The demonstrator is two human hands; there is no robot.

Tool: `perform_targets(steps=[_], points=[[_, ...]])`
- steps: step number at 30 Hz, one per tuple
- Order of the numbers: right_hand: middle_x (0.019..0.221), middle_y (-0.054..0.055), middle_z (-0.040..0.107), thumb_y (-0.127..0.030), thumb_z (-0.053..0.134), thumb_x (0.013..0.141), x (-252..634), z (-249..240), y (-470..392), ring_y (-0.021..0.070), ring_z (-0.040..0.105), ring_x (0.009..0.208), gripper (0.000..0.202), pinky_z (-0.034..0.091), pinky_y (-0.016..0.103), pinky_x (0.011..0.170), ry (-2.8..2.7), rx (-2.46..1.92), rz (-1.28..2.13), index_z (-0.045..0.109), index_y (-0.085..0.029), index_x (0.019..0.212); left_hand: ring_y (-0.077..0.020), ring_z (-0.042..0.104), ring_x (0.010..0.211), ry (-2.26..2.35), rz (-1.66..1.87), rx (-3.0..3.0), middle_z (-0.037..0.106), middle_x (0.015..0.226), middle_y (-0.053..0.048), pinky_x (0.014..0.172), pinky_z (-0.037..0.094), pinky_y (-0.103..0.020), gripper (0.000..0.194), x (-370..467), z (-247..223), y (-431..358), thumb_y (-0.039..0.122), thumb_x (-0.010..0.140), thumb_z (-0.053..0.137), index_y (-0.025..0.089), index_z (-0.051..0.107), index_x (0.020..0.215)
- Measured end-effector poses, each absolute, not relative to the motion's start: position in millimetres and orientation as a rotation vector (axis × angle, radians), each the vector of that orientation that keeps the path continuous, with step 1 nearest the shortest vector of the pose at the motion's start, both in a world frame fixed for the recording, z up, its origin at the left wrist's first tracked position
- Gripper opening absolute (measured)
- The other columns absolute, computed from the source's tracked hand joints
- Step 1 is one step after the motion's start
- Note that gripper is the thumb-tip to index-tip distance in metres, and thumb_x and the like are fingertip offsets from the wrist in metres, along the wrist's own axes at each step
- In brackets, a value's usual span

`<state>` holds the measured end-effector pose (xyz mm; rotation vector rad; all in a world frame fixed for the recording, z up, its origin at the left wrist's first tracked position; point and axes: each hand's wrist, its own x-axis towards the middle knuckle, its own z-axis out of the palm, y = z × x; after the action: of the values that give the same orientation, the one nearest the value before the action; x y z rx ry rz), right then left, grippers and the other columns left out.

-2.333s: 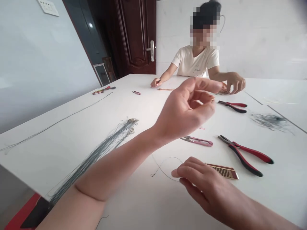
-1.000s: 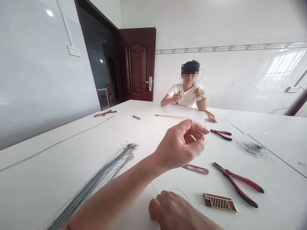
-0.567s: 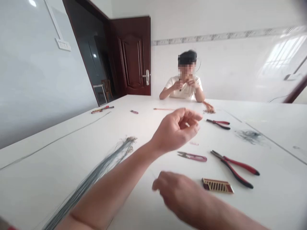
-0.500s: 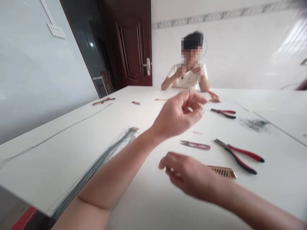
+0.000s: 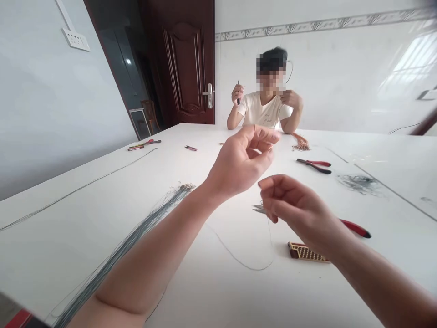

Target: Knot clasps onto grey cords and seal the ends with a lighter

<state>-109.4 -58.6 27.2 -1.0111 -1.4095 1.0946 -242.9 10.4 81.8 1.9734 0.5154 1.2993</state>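
My left hand (image 5: 244, 157) is raised over the middle of the white table, its fingers curled in a pinch; what they hold is too small to make out. Below and to its right is my right hand (image 5: 293, 200), also pinching, with its contents hidden. A thin thread (image 5: 254, 269) loops over the table beneath both hands, one end rising toward my right hand. Snips (image 5: 258, 208) lie partly behind my right fingers. Under my right wrist is a patterned brown and gold piece (image 5: 307, 253), beside a red plier handle (image 5: 357, 228).
A bundle of grey-green threads (image 5: 136, 241) lies along my left forearm. Farther off are pliers (image 5: 316, 165), a thread tangle (image 5: 362, 183), orange strands (image 5: 301, 142), small snips (image 5: 191, 148) and tools (image 5: 143, 145). A person (image 5: 264, 105) sits across the table.
My right hand has risen toward my left, which has shifted slightly left. The thread loop now shows clearly, and my right hand covers part of the snips and pliers. The person's hands have moved apart.
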Motion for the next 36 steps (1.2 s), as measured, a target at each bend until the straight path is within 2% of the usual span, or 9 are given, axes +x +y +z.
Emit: perform_targets(steps=[4,8,13,21,26,28,32,34,36], points=[[0.067,-0.006,0.049,-0.014,0.061,0.078,-95.3,50.3,-60.3,0.0043,0.042,0.052,0.013,0.039,0.016,0.049,-1.12,-0.842,1.043,0.058,-0.021,0.088,-0.0093,0.058,0.074,0.635,1.078,1.976,0.061,0.094,-0.002,0.066,0.05,-0.024,0.022,-242.3,81.3,0.3,0.019,0.079,0.058,0.021,0.059,0.101],[0.066,-0.006,0.05,-0.013,0.063,0.078,-92.2,61.0,-66.5,0.0042,0.043,0.052,0.012,0.041,0.017,0.05,-1.047,-0.806,0.979,0.058,-0.019,0.087,-0.0118,0.06,0.077,0.5,0.895,1.869,0.061,0.089,-0.002,0.065,0.051,-0.025,0.021,-236.3,77.8,-9.7,0.022,0.082,0.057,0.021,0.056,0.103],[0.066,-0.006,0.051,-0.014,0.061,0.078,-95.9,58.7,-68.8,0.0058,0.045,0.053,0.019,0.042,0.018,0.049,-1.1,-0.831,0.91,0.056,-0.02,0.096,-0.0105,0.06,0.077,0.43,1.029,1.774,0.059,0.085,0.0,0.07,0.053,-0.026,0.021,-230.7,75.5,-12.6,0.017,0.079,0.061,0.02,0.057,0.099],[0.071,-0.004,0.053,-0.014,0.058,0.081,-93.8,55.2,-64.4,0.0065,0.049,0.055,0.012,0.044,0.017,0.048,-1.31,-0.874,0.614,0.054,-0.02,0.09,-0.0082,0.057,0.074,0.435,1.093,1.84,0.056,0.083,0.001,0.068,0.05,-0.021,0.025,-231.3,74.5,-15.1,0.012,0.079,0.057,0.022,0.058,0.102],[0.071,-0.002,0.056,-0.024,0.059,0.083,-86.1,56.6,-66.0,0.0102,0.053,0.059,0.009,0.047,0.021,0.048,-1.437,-1.037,0.539,0.055,-0.02,0.09,-0.0081,0.055,0.069,0.441,1.074,1.776,0.054,0.077,0.003,0.065,0.047,-0.021,0.026,-231.3,73.9,-15.0,0.011,0.079,0.055,0.023,0.053,0.102],[0.079,0.001,0.06,-0.025,0.059,0.083,-84.2,57.2,-67.9,0.0128,0.057,0.065,0.012,0.049,0.023,0.05,-1.444,-1.113,0.39,0.056,-0.021,0.094,-0.0087,0.056,0.069,0.462,1.049,1.699,0.055,0.077,0.003,0.062,0.046,-0.021,0.027,-231.3,73.6,-13.2,0.013,0.079,0.056,0.024,0.05,0.103],[0.088,0.002,0.063,-0.016,0.057,0.082,-83.8,58.3,-73.3,0.0136,0.058,0.073,0.015,0.051,0.025,0.059,-1.504,-1.094,-0.032,0.056,-0.023,0.096,-0.0106,0.057,0.072,0.538,0.966,1.631,0.058,0.077,0.003,0.062,0.045,-0.023,0.033,-230.8,72.1,-11.2,0.018,0.079,0.06,0.025,0.047,0.109],[0.086,0.002,0.063,-0.014,0.056,0.083,-83.6,58.9,-75.6,0.0128,0.057,0.069,0.017,0.049,0.02,0.05,-1.565,-1.129,-0.09,0.055,-0.023,0.097,-0.0099,0.056,0.07,0.549,0.916,1.637,0.058,0.076,0.003,0.06,0.043,-0.022,0.036,-230.2,71.1,-11.9,0.02,0.08,0.061,0.025,0.045,0.112],[0.084,0.002,0.063,-0.015,0.055,0.083,-82.5,59.5,-76.8,0.0124,0.056,0.065,0.018,0.041,0.015,0.037,-1.621,-1.185,-0.072,0.054,-0.024,0.099,-0.0078,0.051,0.063,0.555,0.883,1.649,0.057,0.074,0.004,0.055,0.04,-0.02,0.038,-229.8,70.3,-13.1,0.022,0.08,0.061,0.026,0.043,0.114]])
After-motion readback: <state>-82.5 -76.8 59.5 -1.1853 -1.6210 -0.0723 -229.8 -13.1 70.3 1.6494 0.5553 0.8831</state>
